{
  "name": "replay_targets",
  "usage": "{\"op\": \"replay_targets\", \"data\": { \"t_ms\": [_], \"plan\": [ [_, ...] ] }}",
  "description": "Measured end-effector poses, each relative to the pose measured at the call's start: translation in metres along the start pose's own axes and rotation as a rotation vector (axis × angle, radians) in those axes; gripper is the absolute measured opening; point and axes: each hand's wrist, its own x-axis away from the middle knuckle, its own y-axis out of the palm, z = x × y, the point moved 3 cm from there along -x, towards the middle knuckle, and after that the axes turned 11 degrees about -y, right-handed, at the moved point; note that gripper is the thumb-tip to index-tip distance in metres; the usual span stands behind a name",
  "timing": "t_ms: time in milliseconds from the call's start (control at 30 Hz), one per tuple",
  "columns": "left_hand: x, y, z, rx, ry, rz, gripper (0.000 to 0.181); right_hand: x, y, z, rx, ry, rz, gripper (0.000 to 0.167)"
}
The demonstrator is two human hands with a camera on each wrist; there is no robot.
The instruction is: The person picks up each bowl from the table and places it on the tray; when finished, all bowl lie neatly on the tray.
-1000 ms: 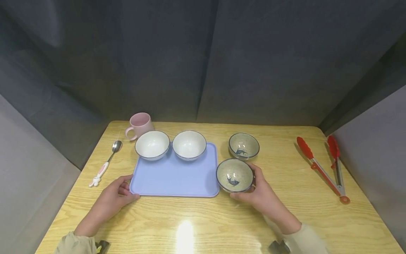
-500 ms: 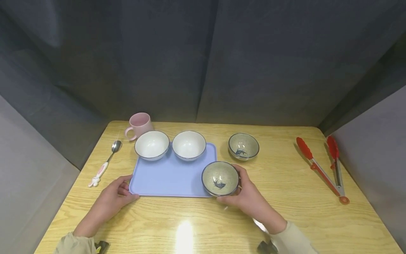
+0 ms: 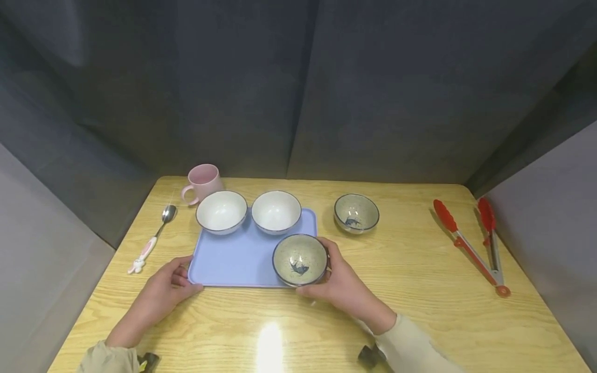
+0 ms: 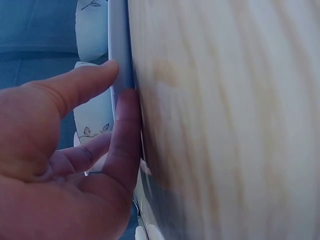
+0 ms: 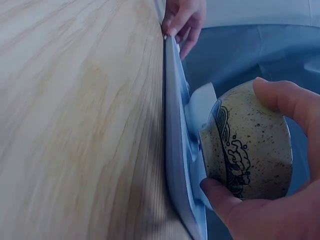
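Observation:
A speckled grey-green bowl with a dark blue fish inside is held by my right hand, thumb at the near side and fingers round its right side. It is over the front right of a light blue tray; the right wrist view shows the bowl just above the tray surface, its outside patterned with dark waves. My left hand grips the tray's front left corner, and in the left wrist view its fingers lie against the rim. Two white bowls sit along the tray's back edge.
A matching fish bowl stands right of the tray. Behind the left white bowl is a pink mug. A spoon with a rabbit handle lies at left. Red-tipped tongs lie spread at far right.
My right hand has carried the fish bowl leftward, from beside the tray's right edge to over its front right part. My left hand stays at the tray corner.

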Motion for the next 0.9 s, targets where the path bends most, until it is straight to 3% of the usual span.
{"op": "replay_targets", "data": {
  "t_ms": [367,900],
  "plan": [
    [0.001,0.001,0.000,0.016,0.003,0.002,0.081,-0.018,0.036,-0.008,-0.039,-0.023,-0.057,0.121],
    [-0.002,0.000,-0.002,0.024,0.018,0.004,0.080,-0.054,0.089,-0.006,0.026,-0.108,-0.149,0.123]
  ]
}}
